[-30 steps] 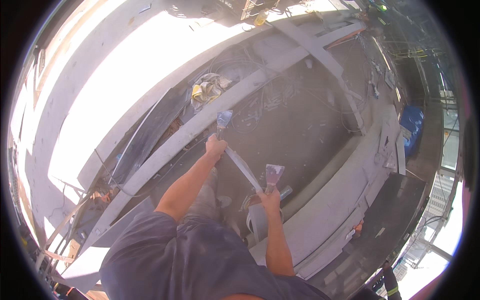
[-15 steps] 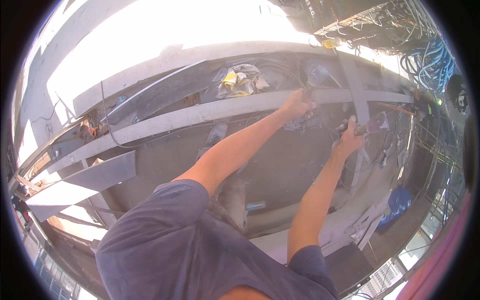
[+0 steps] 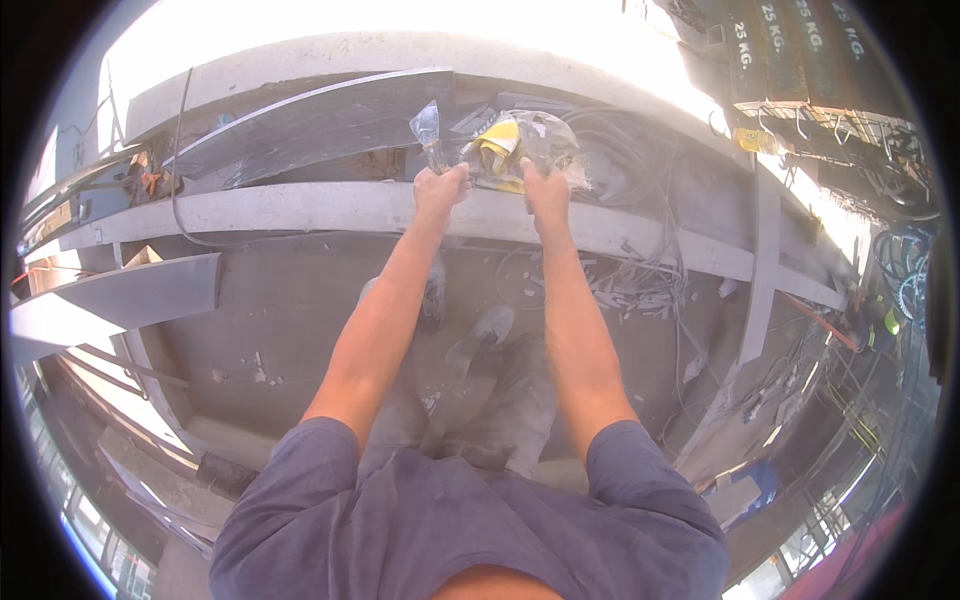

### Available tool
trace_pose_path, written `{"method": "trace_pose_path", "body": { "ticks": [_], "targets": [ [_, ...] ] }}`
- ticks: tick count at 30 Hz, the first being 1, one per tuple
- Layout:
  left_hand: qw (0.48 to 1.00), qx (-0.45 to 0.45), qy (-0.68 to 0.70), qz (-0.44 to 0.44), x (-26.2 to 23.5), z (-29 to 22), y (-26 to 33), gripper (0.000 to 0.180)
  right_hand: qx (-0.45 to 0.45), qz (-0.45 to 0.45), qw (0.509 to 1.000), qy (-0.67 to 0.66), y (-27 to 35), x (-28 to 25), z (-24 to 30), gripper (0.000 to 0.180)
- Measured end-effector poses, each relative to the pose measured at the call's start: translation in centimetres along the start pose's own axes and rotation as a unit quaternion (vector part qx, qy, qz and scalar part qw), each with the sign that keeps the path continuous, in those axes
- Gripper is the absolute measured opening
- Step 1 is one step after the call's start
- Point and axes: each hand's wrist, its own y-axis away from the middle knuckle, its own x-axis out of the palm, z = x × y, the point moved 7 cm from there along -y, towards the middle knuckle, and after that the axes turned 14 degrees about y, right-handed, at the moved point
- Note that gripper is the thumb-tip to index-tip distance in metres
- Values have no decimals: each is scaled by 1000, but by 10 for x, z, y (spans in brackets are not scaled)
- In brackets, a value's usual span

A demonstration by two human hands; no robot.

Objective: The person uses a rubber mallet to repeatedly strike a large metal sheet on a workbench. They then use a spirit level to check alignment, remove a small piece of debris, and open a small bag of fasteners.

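My left hand [image 3: 440, 188] and my right hand [image 3: 545, 190] are both stretched forward over a grey concrete beam [image 3: 300, 208]. Each hand grips an edge of a crumpled clear plastic bag [image 3: 540, 140] that lies on the far side of the beam. Something yellow [image 3: 503, 140] shows inside the bag between my hands. A twisted corner of the plastic sticks up above my left fist. My dusty grey shoes [image 3: 480, 335] stand on the concrete floor below my arms.
A long dark metal sheet [image 3: 310, 115] leans behind the beam at the left. Loose cables and wire scraps [image 3: 630, 285] litter the floor at the right. A second concrete beam [image 3: 765, 250] runs off to the right, and a grey slab edge [image 3: 110, 300] juts in at the left.
The view has swung toward the beam. My hands, apart on the beam half a second ago, have come together and closed on the plastic bag.
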Motion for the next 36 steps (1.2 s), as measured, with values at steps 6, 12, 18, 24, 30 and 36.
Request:
{"method": "trace_pose_path", "body": {
  "ticks": [6,12,18,24,30,36],
  "targets": [
    [994,102,-15,-29,24,78,-88,26,-56,-17,975,213,-107,82,-17,69],
    [976,201,-69,-44,21,88,-100,28,-126,-26,981,145,-130,65,-61,60],
    [947,205,-217,122,78,67,-35,40,-120,-32,991,-53,-29,-25,-115,56],
    [930,158,-269,195,114,210,-48,50,-46,3,999,-1,15,-43,-246,54],
    [912,196,-327,151,117,248,-43,55,-21,-134,981,136,30,-65,-235,65],
    [934,183,-279,129,100,269,-38,50,-74,0,976,206,-1,-23,-253,63]
  ]
}}
